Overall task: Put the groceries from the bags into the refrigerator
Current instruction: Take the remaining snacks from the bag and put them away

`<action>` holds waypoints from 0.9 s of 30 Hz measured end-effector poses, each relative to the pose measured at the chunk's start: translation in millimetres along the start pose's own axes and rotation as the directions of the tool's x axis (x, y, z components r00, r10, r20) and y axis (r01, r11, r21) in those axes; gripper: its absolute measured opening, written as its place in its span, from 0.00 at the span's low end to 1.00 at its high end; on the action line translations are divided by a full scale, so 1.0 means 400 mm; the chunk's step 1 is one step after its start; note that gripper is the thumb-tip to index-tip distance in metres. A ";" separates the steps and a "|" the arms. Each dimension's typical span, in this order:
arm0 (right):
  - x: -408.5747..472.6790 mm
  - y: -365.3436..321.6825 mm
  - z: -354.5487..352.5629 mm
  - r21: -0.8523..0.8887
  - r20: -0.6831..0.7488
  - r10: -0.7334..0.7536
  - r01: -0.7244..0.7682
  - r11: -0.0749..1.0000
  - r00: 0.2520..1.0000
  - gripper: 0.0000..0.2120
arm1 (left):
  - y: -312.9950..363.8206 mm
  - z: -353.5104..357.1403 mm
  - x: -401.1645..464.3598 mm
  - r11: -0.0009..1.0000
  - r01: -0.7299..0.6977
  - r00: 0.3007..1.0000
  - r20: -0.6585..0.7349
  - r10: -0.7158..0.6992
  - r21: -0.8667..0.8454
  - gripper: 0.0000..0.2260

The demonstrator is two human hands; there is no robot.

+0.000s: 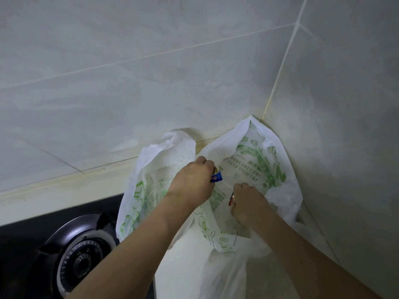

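A white plastic bag with green print stands open in the corner of the counter. A second white bag with green print leans against it on the left. My left hand is over the bags' mouths, shut on a small blue packet. Lower in the right bag, my right hand is shut on a small red packet of which only an end shows. The rest of what the bags hold is hidden.
A black gas hob with a round burner lies at the lower left, right beside the bags. Grey tiled walls meet in a corner behind the bags. The pale counter runs toward me on the right.
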State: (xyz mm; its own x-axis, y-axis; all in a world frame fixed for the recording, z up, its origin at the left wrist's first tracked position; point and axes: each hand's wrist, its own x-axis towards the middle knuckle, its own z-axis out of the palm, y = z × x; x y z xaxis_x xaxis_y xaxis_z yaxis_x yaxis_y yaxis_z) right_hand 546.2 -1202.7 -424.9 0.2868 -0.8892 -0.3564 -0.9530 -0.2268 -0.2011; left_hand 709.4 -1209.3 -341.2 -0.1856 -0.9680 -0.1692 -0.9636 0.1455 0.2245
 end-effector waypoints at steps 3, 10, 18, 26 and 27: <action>-0.012 -0.011 -0.066 0.082 -0.012 0.038 -0.037 0.996 0.999 0.13 | 0.010 -0.042 -0.026 1.000 0.012 0.999 -0.039 -0.013 -0.028 0.08; -0.142 -0.058 -0.248 0.172 -0.089 0.031 -0.015 0.985 0.996 0.11 | 0.016 -0.194 -0.173 0.983 0.108 0.967 -0.213 -0.138 -0.148 0.07; -0.372 -0.221 -0.394 0.136 -0.132 -0.100 0.118 0.984 0.986 0.09 | -0.019 -0.343 -0.421 0.962 0.228 0.915 -0.305 -0.264 -0.148 0.09; -0.516 -0.399 -0.428 0.094 -0.149 -0.208 0.224 0.970 0.967 0.11 | -0.058 -0.390 -0.633 0.931 0.323 0.885 -0.296 -0.360 -0.169 0.07; -0.529 -0.421 -0.429 0.087 -0.149 -0.218 0.233 0.969 0.964 0.11 | -0.067 -0.391 -0.660 0.926 0.332 0.880 -0.295 -0.372 -0.177 0.07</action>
State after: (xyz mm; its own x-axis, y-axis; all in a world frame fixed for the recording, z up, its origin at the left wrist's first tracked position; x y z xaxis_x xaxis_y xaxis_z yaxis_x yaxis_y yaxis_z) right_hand 629.3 -1044.7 -158.9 0.4700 -0.8673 -0.1639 -0.8479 -0.3920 -0.3568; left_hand 814.4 -989.7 -152.3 0.2521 -0.9664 0.0507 -0.9203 -0.2232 0.3214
